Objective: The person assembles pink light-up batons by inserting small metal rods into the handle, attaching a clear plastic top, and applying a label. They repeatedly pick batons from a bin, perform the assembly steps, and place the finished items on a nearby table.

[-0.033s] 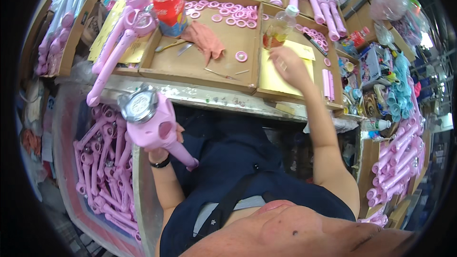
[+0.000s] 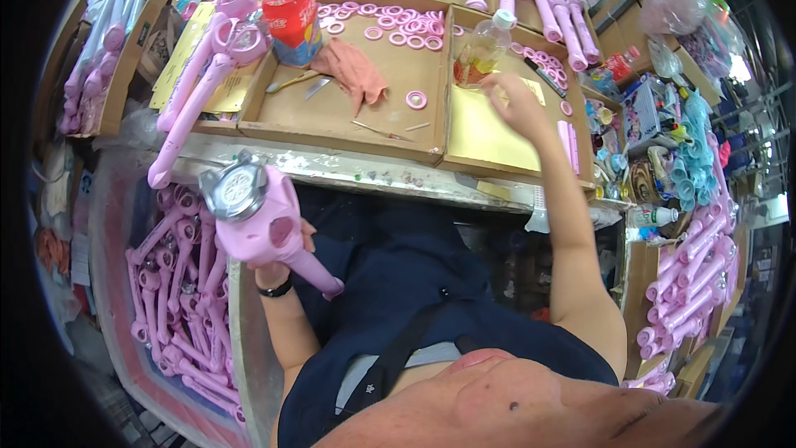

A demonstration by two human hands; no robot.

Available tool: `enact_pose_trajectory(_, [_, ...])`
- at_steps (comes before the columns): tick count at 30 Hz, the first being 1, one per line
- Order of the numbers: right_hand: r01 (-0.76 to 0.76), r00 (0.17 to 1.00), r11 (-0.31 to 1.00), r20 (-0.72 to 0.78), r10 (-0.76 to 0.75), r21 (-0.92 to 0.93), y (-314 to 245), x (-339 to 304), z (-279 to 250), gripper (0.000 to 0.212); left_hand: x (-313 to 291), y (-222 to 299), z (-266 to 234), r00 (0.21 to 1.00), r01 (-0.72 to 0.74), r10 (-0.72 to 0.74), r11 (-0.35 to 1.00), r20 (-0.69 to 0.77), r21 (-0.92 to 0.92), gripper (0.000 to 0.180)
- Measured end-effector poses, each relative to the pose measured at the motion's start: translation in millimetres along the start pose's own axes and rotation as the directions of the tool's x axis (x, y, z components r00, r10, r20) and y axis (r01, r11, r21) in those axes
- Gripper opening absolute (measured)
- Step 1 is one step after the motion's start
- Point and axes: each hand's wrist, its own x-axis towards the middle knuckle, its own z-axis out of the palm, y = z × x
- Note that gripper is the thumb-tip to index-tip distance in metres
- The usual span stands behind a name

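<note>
My left hand (image 2: pixel 270 275) is wrapped round a pink plastic toy wand (image 2: pixel 264 228), held above my lap at the bench's front edge. A silver-grey fitting (image 2: pixel 235 189) sits at the wand's wide head, and its tapering handle points down to the right. Over a yellow sheet (image 2: pixel 489 141) in the right-hand cardboard tray, my right hand (image 2: pixel 521 109) reaches with fingers stretched out and apart. Its fingertips are next to a clear bottle (image 2: pixel 482 58) of reddish-yellow liquid. Whether they touch the bottle or the sheet, I cannot tell.
The middle cardboard tray (image 2: pixel 332 129) has pink rings (image 2: pixel 414 23), an orange cloth (image 2: pixel 352 70), a brush (image 2: pixel 292 82) and a red-labelled bottle (image 2: pixel 290 17). A lined bin (image 2: pixel 112 282) of pink wands stands at left. More pink parts (image 2: pixel 688 282) are stacked at right.
My right hand has shifted slightly right, away from the clear bottle. The wand in my left hand has moved slightly left.
</note>
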Motion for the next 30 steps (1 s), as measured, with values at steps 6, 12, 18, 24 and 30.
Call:
enact_pose_trajectory(6, [-0.341,0.901,0.866,0.137,0.412,-0.366,136,4,-43,0.024,-20,12,0,0.994,0.029,-0.006,0.978,-0.110,0.207,0.087])
enact_pose_trajectory(12, [-0.289,0.957,0.883,-0.082,0.278,-0.369,139,-15,-23,0.028,-28,18,-11,0.993,-0.002,0.018,0.991,-0.121,0.131,0.084])
enact_pose_trajectory(18, [-0.523,0.852,0.825,-0.168,0.496,-0.216,151,-25,-7,0.032,-33,17,-18,0.986,-0.026,0.043,0.993,-0.159,0.111,0.093])
enact_pose_trajectory(24, [-0.691,0.712,0.723,-0.193,0.675,-0.017,184,-32,-1,0.031,-32,15,-18,0.983,-0.032,0.050,0.995,-0.179,0.100,0.096])
enact_pose_trajectory(30, [-0.664,0.502,0.441,-0.077,0.861,0.604,211,-37,3,0.029,-32,15,-16,0.973,-0.084,0.091,0.996,-0.214,0.038,0.073])
